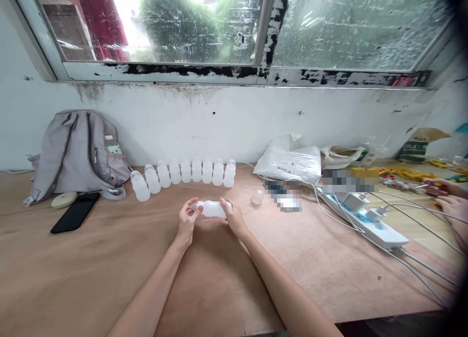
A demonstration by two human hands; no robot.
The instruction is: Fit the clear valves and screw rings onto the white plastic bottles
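Observation:
Between both hands a translucent white baby bottle (212,209) lies sideways, just above the wooden table. My left hand (186,221) has its fingers closed round the top end, where a see-through part shows. My right hand (236,219) grips the base end. Beyond them, a curved row of several similar bottles (196,171) stands upright, each with a see-through top. To the right of my right hand a small see-through cap (257,196) rests on the table.
At the left are a grey backpack (78,151), a black phone (75,213) and a round cream object (64,199). A white plastic bag (288,161) sits by the wall. A power strip (380,232) with trailing cables lies right, near another person's hands (451,195).

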